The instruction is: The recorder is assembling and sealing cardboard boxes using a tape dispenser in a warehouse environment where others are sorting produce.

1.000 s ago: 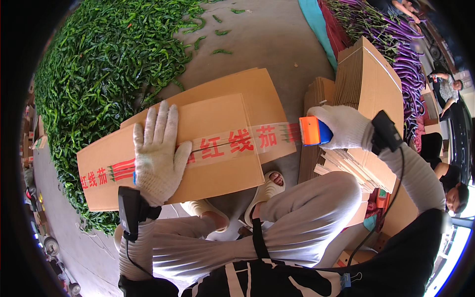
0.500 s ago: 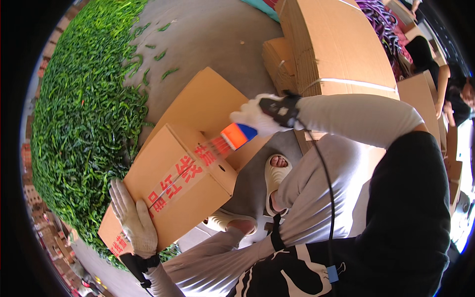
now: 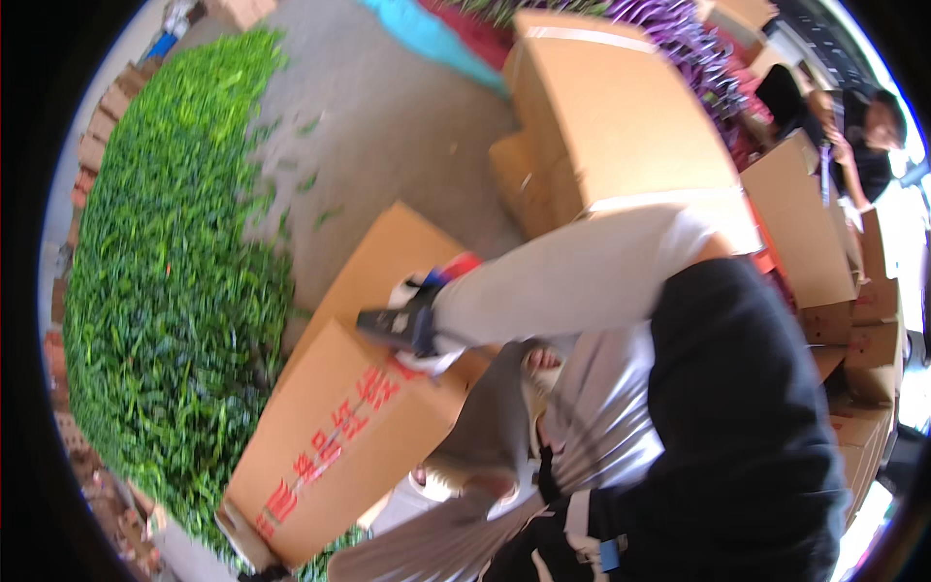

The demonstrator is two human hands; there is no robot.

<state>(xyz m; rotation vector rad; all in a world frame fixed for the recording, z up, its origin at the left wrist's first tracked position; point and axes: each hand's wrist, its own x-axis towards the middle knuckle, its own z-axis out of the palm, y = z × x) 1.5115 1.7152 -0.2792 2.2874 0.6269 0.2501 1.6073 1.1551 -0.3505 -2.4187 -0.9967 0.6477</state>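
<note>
A brown cardboard box [image 3: 330,388] lies tilted in front of me, with clear tape printed in red [image 3: 339,427] running along its top seam. At its far end my gloved right hand [image 3: 422,325] presses near the tape's end, closed around a blue and red tape dispenser [image 3: 454,269] that is mostly hidden behind the wrist device and sleeve. Low on the left, my gloved left hand [image 3: 247,536] is at the box's near end; its fingers are blurred and partly hidden. A large cardboard flap [image 3: 402,242] stands open beyond the right hand.
A wide heap of green peppers [image 3: 175,291] covers the floor on the left. Strapped stacks of flat cartons [image 3: 630,116] stand ahead right, with purple vegetables [image 3: 669,48] behind them. Another person [image 3: 853,145] is at the far right, near more boxes [image 3: 873,339].
My right hand has moved left and down over the box's far end with the dispenser, and the tape follows. My left hand has slid from the box's side to its near end.
</note>
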